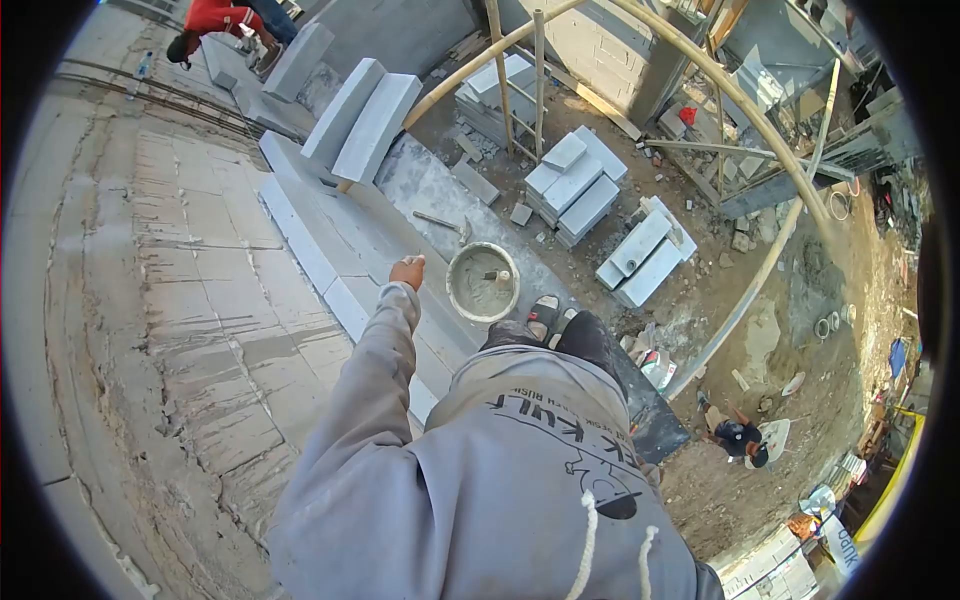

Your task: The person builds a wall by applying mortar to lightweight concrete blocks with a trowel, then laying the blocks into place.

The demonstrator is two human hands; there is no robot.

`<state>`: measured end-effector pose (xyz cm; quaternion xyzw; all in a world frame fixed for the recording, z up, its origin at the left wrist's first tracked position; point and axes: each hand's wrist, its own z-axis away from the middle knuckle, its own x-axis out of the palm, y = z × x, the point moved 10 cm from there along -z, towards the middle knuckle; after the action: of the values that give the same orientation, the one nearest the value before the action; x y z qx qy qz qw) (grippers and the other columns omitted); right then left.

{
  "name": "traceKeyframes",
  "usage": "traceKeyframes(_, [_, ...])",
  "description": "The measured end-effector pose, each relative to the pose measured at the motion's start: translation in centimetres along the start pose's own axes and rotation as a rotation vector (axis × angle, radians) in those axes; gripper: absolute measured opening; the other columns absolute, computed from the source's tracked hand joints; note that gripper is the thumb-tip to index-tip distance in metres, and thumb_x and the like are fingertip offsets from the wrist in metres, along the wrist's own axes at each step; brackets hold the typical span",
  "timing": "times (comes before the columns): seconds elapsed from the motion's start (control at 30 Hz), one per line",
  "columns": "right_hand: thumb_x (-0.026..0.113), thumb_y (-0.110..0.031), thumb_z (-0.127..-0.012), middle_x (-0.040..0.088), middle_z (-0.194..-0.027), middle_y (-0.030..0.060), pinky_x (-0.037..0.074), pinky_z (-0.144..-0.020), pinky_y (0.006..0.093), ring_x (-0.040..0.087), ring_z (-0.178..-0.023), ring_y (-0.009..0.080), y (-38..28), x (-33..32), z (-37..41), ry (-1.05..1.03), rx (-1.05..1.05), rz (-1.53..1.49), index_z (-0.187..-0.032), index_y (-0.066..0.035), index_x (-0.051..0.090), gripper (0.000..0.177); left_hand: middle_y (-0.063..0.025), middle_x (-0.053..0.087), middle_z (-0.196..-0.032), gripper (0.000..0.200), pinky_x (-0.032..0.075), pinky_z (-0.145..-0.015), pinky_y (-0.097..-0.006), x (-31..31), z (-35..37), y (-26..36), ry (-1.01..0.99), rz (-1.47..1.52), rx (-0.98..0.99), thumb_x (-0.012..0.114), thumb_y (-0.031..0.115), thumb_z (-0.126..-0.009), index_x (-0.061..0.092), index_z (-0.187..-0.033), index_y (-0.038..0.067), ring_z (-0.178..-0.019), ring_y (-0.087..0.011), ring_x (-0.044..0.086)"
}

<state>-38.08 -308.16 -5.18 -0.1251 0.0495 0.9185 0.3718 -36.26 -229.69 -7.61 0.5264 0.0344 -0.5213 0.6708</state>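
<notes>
My left hand (407, 271) is at the end of the outstretched grey sleeve, over the block wall (345, 235), its fingers bent and closed; whether they hold anything is too small to make out. Just right of it stands a round bucket (483, 283) of wet grey mortar with a tool handle (497, 275) sticking up inside. A hammer (443, 222) lies on the grey platform above the bucket. My right hand is not visible; the body and sweatshirt hide that side.
Pale blocks (377, 130) rest on the wall top. Block stacks (575, 185) stand on the ground below. Bamboo poles (735, 290) cross at the right. One person (230, 25) bends at the upper left; another person (740, 440) is on the ground at the lower right.
</notes>
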Motion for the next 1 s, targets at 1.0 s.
traceKeyframes(1.0, [0.056,-0.03,-0.073,0.06,-0.079,0.0138,0.042,-0.067,0.0339,0.056,-0.074,0.0244,-21.6,-3.3,-8.8,0.079,-0.222,0.454,-0.084,-0.001,0.06,0.031,-0.0155,0.062,-0.097,0.032,0.045,-0.081,-0.0352,1.6,7.0,6.2,-0.007,-0.301,-0.053,0.052,0.03,-0.078,0.063,-0.099,0.008,-0.091,-0.0317,0.059])
